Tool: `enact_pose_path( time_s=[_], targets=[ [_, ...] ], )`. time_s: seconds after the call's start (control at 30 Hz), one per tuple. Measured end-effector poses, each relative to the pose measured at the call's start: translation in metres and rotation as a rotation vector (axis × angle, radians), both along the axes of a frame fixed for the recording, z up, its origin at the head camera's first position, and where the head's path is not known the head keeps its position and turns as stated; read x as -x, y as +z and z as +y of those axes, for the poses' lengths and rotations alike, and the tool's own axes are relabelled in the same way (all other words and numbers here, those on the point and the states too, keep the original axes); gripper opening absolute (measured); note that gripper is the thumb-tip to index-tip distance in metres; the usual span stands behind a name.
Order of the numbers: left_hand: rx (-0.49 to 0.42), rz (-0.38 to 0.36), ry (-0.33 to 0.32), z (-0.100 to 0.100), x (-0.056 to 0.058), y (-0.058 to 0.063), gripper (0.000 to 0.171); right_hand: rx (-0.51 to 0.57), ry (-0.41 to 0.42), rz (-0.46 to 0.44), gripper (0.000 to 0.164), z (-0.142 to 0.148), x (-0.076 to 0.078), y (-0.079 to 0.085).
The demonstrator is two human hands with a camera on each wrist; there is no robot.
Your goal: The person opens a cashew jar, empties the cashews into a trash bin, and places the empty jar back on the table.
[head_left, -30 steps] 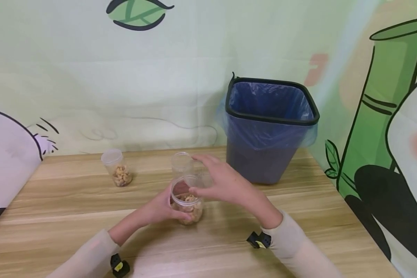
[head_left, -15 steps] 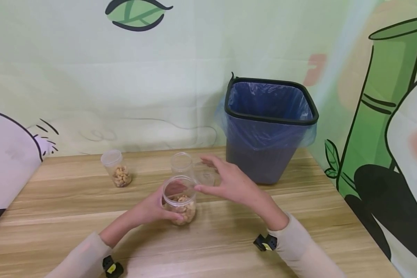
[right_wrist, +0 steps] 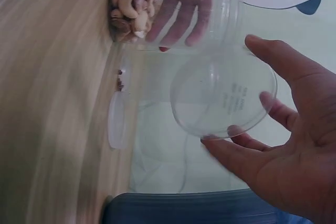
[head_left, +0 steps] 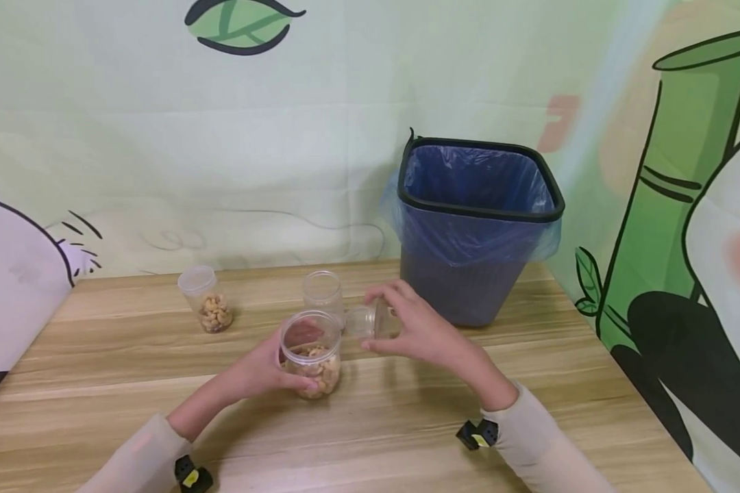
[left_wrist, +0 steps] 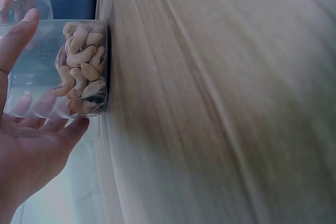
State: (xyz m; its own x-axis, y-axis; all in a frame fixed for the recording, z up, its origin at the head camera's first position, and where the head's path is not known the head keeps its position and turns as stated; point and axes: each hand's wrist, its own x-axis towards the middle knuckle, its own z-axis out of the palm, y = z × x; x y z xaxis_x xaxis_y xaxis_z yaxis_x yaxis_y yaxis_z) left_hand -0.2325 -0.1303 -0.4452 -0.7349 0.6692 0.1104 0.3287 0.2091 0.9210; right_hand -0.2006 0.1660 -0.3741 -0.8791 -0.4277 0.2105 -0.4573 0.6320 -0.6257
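Note:
My left hand grips a clear plastic jar partly filled with cashews. The jar is upright and its mouth is uncovered. In the right wrist view, the left fingers show through its wall. My right hand pinches a clear round lid by its edge, thumb on one side and fingertips on the other. In the head view the lid is turned on edge, apart from the jar and to its right. Faint print shows on its face.
Behind the held jar stands another clear container. A clear round piece lies beside it. A lidded cup of nuts is at the back left of the wooden table. A lined bin stands at the back right.
My right hand has carried the lid off to the right of the jar's mouth and turned it on edge. The left hand has shifted slightly left with the jar.

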Motion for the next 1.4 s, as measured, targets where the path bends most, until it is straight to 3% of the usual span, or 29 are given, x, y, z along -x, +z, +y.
enact_pose_path(
  time_s=[0.13,0.37,0.57,0.9,1.4],
  targets=[
    [0.001,0.006,-0.003,0.000,0.000,0.001,0.092,0.001,0.003,-0.011,0.058,-0.001,0.001,-0.008],
    [-0.002,0.005,0.001,0.000,0.000,0.001,0.092,-0.129,-0.001,-0.025,0.056,-0.004,-0.001,-0.023],
    [-0.008,0.016,0.002,-0.001,0.000,0.000,0.092,-0.174,0.001,-0.025,0.052,-0.003,0.001,-0.035],
    [-0.010,0.019,0.000,-0.001,0.001,-0.001,0.092,-0.296,0.033,-0.101,0.043,0.007,0.006,-0.045],
    [0.000,-0.007,0.012,0.000,0.005,-0.002,0.093,-0.309,0.032,-0.139,0.052,0.004,0.016,-0.052]
  ],
)
